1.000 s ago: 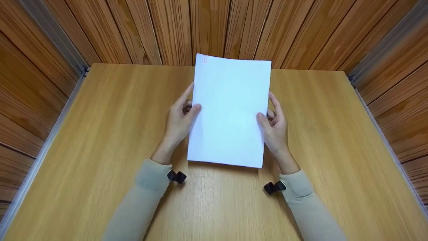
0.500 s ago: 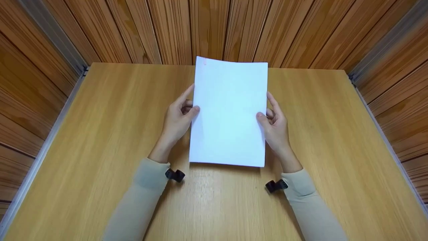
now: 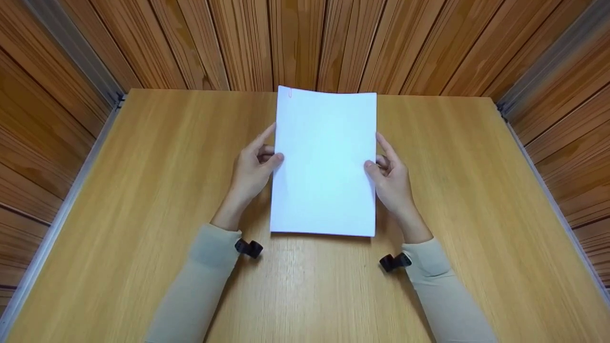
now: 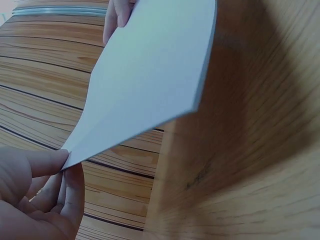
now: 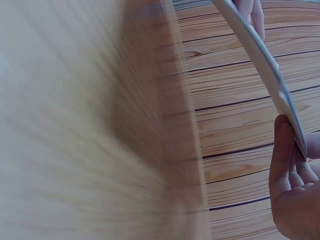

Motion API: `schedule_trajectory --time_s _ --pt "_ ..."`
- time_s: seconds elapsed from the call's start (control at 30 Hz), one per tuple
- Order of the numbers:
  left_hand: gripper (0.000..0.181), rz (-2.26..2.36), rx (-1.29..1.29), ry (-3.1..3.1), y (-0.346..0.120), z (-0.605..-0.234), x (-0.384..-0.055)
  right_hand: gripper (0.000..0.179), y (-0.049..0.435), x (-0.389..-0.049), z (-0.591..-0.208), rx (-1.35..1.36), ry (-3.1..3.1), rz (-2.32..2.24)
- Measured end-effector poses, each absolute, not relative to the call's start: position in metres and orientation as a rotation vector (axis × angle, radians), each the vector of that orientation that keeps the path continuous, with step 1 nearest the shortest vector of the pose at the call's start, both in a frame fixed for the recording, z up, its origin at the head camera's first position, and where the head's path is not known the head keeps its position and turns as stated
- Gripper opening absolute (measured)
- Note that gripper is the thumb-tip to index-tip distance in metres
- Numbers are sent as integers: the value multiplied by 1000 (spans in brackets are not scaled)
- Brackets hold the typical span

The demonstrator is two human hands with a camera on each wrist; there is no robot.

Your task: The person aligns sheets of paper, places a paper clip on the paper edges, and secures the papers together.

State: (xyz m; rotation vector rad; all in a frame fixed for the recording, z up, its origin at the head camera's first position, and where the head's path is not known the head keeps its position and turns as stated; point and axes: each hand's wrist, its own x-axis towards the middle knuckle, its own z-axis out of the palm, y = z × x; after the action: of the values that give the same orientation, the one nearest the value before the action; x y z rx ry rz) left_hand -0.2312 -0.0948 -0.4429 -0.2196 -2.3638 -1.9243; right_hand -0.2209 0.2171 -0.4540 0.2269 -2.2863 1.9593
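Note:
A stack of white paper (image 3: 324, 166) is held up above the table between both hands, slightly bowed along its top edge. At its top left corner sits a small pink paper clip (image 3: 290, 93). My left hand (image 3: 252, 169) grips the left edge, thumb on the front and fingers behind. On the opposite edge my right hand (image 3: 393, 183) grips in the same way. The left wrist view shows the paper (image 4: 145, 75) pinched between thumb and fingers. From the right wrist, the stack (image 5: 265, 65) appears edge-on, and its thickness shows.
The wooden table (image 3: 157, 157) lies beneath, with the paper's shadow on it. Wood-plank walls (image 3: 300, 43) stand at the back and both sides, with grey metal strips (image 3: 62, 214) along the table's side edges. A small black camera (image 3: 250, 248) is worn on each wrist.
The paper's top edge has come down and toward me, and the stack looks slightly shorter and straighter. Both hands keep their grip and have barely shifted.

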Motion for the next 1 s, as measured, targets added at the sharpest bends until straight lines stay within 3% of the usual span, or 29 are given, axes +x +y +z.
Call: schedule_trajectory --time_s 0.5,1.0 --pt "66 -1940 -131 -2469 -96 -449 -231 65 218 -221 -460 78 -2456 1975" --pt "67 -1908 -42 -2588 -99 -459 -235 63 220 -221 -467 108 -2598 1925"
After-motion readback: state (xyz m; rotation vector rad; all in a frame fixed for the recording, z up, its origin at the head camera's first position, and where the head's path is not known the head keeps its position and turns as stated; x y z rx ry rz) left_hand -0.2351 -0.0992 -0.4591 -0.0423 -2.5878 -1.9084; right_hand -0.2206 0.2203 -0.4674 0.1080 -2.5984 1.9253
